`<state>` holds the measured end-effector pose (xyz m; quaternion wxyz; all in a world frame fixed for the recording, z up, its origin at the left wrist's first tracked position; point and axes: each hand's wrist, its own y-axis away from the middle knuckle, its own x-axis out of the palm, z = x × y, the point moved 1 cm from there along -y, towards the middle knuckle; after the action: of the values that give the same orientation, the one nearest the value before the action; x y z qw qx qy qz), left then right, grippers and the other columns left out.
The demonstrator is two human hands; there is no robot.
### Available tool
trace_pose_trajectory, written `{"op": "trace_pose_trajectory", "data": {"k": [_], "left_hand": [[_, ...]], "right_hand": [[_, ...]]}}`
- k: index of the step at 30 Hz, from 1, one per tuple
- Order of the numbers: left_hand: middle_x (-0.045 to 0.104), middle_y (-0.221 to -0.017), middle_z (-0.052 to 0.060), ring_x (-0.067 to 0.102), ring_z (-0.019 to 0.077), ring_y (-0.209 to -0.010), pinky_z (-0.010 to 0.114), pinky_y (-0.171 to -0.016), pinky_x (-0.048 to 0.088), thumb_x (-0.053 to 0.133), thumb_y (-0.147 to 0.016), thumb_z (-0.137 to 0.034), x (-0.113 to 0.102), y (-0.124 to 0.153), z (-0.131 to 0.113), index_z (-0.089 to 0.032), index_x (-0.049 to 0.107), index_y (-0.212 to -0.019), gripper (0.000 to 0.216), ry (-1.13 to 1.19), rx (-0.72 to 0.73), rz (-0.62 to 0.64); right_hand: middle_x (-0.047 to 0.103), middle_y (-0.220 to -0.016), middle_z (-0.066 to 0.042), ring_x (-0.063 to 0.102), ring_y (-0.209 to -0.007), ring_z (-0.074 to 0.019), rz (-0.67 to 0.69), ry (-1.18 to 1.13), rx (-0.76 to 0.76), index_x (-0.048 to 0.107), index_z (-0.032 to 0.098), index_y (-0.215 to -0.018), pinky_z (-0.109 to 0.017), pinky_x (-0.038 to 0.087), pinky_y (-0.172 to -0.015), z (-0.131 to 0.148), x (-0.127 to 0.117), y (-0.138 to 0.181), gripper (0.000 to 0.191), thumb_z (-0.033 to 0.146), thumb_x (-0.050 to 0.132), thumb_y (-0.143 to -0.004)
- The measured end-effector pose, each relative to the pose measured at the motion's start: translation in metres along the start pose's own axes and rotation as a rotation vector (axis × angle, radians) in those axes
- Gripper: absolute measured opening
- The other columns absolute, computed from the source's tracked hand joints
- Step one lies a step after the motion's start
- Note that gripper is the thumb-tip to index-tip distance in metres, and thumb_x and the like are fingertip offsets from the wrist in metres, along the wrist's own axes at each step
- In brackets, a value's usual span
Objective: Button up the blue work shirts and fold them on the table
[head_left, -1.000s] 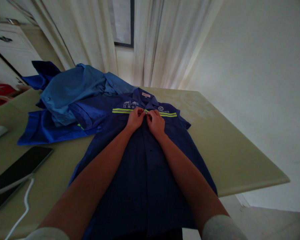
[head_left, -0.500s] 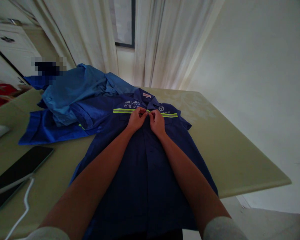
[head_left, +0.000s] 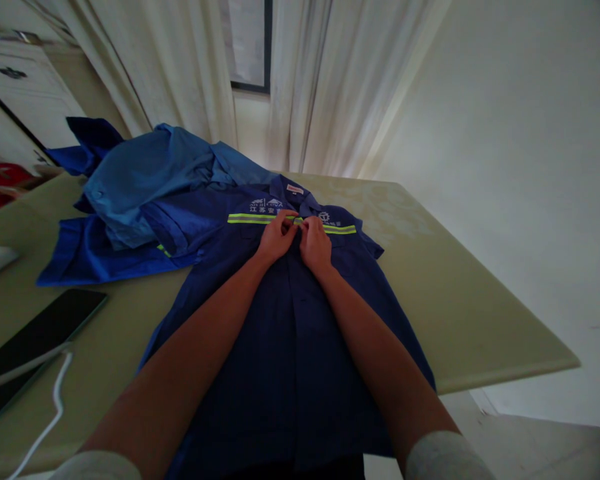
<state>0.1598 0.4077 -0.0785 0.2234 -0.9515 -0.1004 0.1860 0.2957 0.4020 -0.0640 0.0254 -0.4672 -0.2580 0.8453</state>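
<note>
Navy shirt (head_left: 300, 347) lies face up on the surface (head_left: 460, 293), collar toward the far edge, hem at the near one, probably so its front is within reach. My left hand (head_left: 279, 238) and right hand (head_left: 315, 244) almost meet, both pinching its front at the reflective stripe (head_left: 251, 218), likely to steady it; what lies between them I cannot tell. Blue clothes (head_left: 147, 177) lie heaped toward the far left corner.

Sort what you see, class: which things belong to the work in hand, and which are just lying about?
Belonging to the work:
dark blue shirt, with its reflective stripe
left hand and right hand, both at its front
table beneath it

Apparently just lying about:
light blue garment
bright blue garment
black phone
white cable
</note>
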Motion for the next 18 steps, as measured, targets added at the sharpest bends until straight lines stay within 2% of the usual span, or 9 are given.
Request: {"op": "trace_pose_trajectory", "data": {"k": [4, 8, 13, 18], "left_hand": [[0.066, -0.081, -0.001, 0.059, 0.0134, -0.063, 0.024, -0.060, 0.046, 0.064, -0.089, -0.016, -0.002, 0.000, -0.002, -0.021, 0.063, -0.121, 0.033, -0.028, -0.015, 0.049], [0.070, -0.083, 0.001, 0.066, 0.0189, -0.075, 0.029, -0.071, 0.050, 0.063, -0.090, -0.015, -0.004, 0.003, -0.011, -0.024, 0.063, -0.124, 0.035, -0.269, -0.006, 0.154], [0.070, -0.116, 0.006, 0.068, 0.0242, -0.100, 0.033, -0.082, 0.051, 0.055, -0.098, -0.022, -0.004, 0.012, -0.029, -0.027, 0.061, -0.126, 0.029, -0.623, 0.052, 0.205], [0.065, -0.120, 0.009, 0.068, 0.0236, -0.102, 0.031, -0.079, 0.050, 0.050, -0.102, -0.026, -0.001, 0.016, -0.035, -0.025, 0.062, -0.120, 0.022, -0.746, 0.078, 0.204]], "right_hand": [[0.061, -0.113, -0.009, 0.060, -0.095, -0.0212, 0.004, -0.022, -0.003, 0.054, 0.021, -0.109, -0.029, 0.043, -0.076, -0.002, -0.001, -0.001, 0.019, 0.027, 0.035, -0.108], [0.061, -0.117, -0.011, 0.060, -0.088, -0.0217, 0.045, -0.027, -0.003, 0.055, 0.021, -0.112, -0.031, 0.044, -0.074, -0.003, 0.001, -0.001, 0.020, 0.027, 0.037, -0.107], [0.068, -0.107, -0.009, 0.062, -0.095, -0.0234, 0.014, -0.169, 0.012, 0.060, 0.020, -0.105, -0.033, 0.046, -0.084, -0.014, 0.007, -0.005, 0.018, 0.028, 0.044, -0.103], [0.073, -0.095, -0.007, 0.066, -0.090, -0.0222, -0.026, -0.270, 0.116, 0.064, 0.020, -0.096, -0.032, 0.047, -0.084, -0.020, 0.010, -0.008, 0.021, 0.036, 0.052, -0.100]]}}
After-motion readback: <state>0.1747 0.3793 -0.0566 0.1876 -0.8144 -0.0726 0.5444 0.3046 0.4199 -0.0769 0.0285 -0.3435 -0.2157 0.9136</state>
